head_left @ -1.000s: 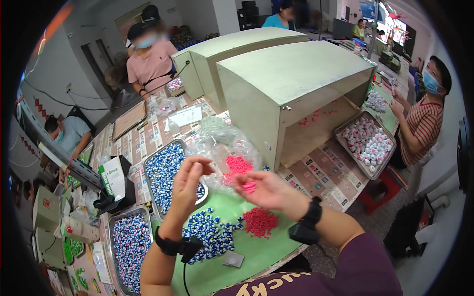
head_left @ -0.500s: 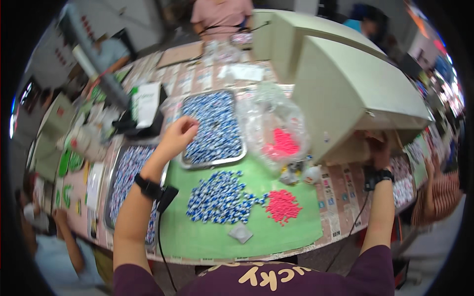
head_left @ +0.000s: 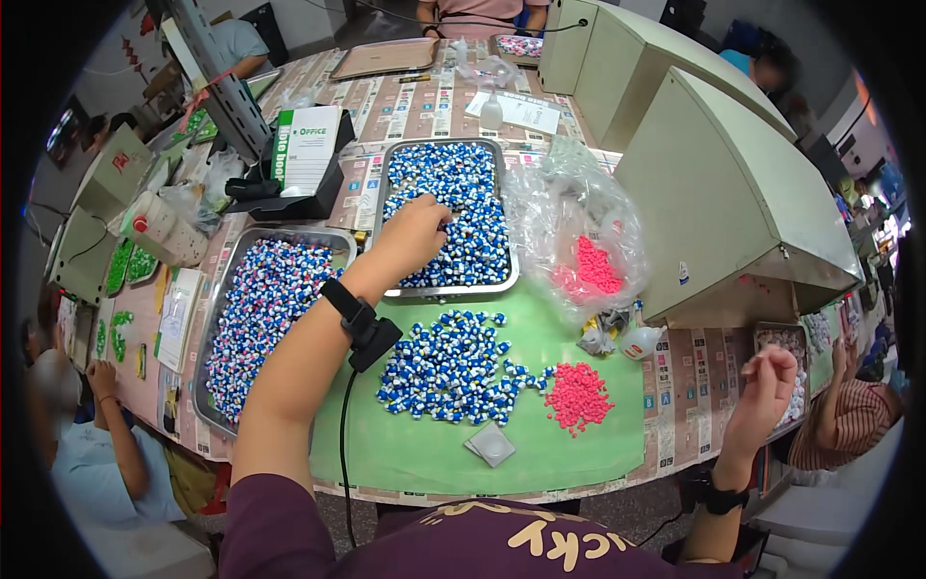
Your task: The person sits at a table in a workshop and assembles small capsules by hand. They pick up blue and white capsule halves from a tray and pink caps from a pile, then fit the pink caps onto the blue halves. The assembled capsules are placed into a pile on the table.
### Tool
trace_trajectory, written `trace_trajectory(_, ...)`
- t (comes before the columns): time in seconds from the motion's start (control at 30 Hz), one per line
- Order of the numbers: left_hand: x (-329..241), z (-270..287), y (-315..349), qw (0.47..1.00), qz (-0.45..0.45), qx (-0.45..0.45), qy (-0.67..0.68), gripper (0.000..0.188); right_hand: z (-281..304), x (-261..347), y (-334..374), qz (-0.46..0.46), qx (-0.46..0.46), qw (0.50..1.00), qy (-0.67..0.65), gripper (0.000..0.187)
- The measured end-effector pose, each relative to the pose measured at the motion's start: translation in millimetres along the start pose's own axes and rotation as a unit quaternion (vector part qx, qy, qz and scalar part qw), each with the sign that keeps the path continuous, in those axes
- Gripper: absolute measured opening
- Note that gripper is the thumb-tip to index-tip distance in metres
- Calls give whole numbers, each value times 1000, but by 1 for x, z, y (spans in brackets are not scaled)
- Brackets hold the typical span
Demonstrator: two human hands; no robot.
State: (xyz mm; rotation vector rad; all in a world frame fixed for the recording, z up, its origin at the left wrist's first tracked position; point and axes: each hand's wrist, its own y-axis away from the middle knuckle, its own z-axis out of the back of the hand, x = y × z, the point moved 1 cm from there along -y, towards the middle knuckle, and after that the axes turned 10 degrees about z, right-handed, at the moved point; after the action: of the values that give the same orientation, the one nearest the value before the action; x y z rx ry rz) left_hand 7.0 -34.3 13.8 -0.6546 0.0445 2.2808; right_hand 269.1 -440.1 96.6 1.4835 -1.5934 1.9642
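Note:
My left hand point(head_left: 415, 236) is over the metal tray point(head_left: 500, 288) of small blue-and-white pieces, its fingers curled and pressed together. Whatever those fingers hold, if anything, is too small or hidden to tell. Raised at the right, my right hand point(head_left: 764, 400) has its fingers curled inward below the opening of a beige metal cabinet point(head_left: 743, 183); I cannot make out anything in it. On the green mat point(head_left: 521, 463) lie a heap of blue-and-white pieces point(head_left: 444, 372) and a smaller pile of pink pieces point(head_left: 579, 398). A small grey square point(head_left: 490, 444) rests below them.
Left of the mat stands a second metal tray point(head_left: 204, 386) of mixed pieces. A clear plastic bag point(head_left: 540, 212) with pink pieces and a squeeze bottle point(head_left: 641, 342) are by the cabinet. Behind is a black box point(head_left: 313, 201) with a notebook. Co-workers sit around the table.
My right hand has come out from under the cabinet, moving down toward me with its fingers curled. My left hand has moved slightly right and lower over the tray. The view has shifted a little.

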Motion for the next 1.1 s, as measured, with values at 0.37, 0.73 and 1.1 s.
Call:
trace_trajectory(0.37, 8, -25, -10, 995, 87, -58, 7, 18, -287, -118, -4, 40, 379, 922, 74, 19)
trace_trajectory(0.73, 2, -10, -3, 991, 87, -39, 98, 21, -323, -160, 7, 103, 426, 876, 201, 18)
trace_trajectory(1.1, 9, 0, -4, 990, 95, 42, 94, 28, -321, -168, -5, -93, 476, 869, 99, 24)
